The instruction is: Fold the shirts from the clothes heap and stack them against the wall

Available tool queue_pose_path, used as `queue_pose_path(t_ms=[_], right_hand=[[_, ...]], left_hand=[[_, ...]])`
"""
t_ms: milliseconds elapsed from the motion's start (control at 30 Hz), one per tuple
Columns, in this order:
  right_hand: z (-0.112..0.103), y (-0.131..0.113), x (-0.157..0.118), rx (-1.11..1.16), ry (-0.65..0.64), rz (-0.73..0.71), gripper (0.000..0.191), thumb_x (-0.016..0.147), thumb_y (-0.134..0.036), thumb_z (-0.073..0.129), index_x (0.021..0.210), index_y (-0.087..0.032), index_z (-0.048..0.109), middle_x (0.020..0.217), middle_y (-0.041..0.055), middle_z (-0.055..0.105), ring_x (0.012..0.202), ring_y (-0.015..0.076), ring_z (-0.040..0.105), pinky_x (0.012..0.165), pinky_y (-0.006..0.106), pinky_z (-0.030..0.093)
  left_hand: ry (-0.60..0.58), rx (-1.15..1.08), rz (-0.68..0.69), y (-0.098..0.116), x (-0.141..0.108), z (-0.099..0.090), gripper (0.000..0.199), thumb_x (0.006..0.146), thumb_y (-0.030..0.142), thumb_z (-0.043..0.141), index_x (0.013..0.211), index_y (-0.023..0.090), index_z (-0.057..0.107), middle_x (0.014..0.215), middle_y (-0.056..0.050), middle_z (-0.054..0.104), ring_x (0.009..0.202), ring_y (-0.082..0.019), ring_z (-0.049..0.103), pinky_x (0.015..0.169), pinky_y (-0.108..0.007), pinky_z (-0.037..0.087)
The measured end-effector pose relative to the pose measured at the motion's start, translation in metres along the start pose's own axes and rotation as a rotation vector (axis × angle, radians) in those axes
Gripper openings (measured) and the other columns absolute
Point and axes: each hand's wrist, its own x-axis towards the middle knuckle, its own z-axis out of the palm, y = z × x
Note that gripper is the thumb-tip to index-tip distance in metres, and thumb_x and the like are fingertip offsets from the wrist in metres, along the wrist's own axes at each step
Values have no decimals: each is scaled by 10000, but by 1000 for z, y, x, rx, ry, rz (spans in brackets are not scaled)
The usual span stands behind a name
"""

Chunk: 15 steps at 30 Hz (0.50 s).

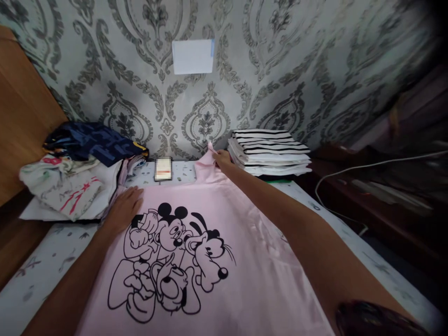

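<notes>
A pink T-shirt with a black-outlined cartoon print lies spread before me, running off the bottom of the view. My left hand rests on its far left edge, fingers stretched out and lying flat. At the back, my right hand pinches a raised corner of the pink fabric, close to the wall. Creases run down the right side of the shirt, while the printed part is fairly smooth. Below my right forearm, part of the shirt's right edge is hidden.
A folded pile with a striped top stands at the back right. Heaped clothes lie at the left, by a wooden panel. A small card-like object sits near the wall. A white cable crosses the right side.
</notes>
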Motion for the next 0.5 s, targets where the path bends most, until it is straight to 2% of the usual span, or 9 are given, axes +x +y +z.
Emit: queue_pose_path(t_ms=[67, 133, 233, 333, 433, 500], right_hand=[[-11, -8, -12, 64, 26, -5, 120, 895, -270, 645, 868, -184, 566, 655, -45, 572, 535, 102, 552, 514, 221, 484], [-25, -14, -30, 117, 40, -24, 171, 853, -288, 670, 819, -216, 519, 595, -70, 523, 499, 99, 523, 493, 215, 470], [-52, -15, -72, 241, 13, -85, 238, 792, -347, 706, 807, -231, 499, 640, -62, 553, 557, 119, 557, 550, 258, 518], [-80, -6, -130, 389, -62, -179, 306, 714, -395, 752, 855, -226, 540, 741, -28, 618, 684, 164, 600, 648, 328, 552], [-102, 8, -193, 338, -54, -206, 385, 679, -412, 779, 949, -198, 607, 834, 16, 665, 790, 202, 610, 718, 358, 536], [-113, 15, -231, 264, -60, -194, 369, 707, -383, 759, 1000, -194, 635, 899, 31, 675, 816, 203, 608, 729, 349, 520]], left_hand=[[-10, -14, -18, -2, 0, 0, 549, 981, 426, 271, 1328, 119, 564, 1423, -186, 575, 1365, -293, 492, 1151, -487, 382], [-18, -32, -32, -3, 0, 0, 546, 972, 439, 276, 1330, 128, 546, 1422, -178, 575, 1363, -290, 493, 1147, -483, 384], [-20, -54, -43, -3, 0, -1, 550, 953, 450, 293, 1335, 121, 514, 1404, -181, 581, 1337, -290, 513, 1137, -475, 391], [-1, -57, -55, -1, 3, -3, 551, 937, 429, 297, 1337, 110, 501, 1371, -183, 598, 1291, -290, 544, 1118, -457, 407], [10, -15, -69, -1, 9, -8, 534, 906, 370, 306, 1299, 96, 542, 1287, -194, 637, 1204, -311, 586, 1066, -467, 443], [15, 40, -61, -1, 15, -15, 498, 888, 347, 324, 1226, 110, 602, 1176, -192, 670, 1117, -325, 611, 1012, -477, 470]])
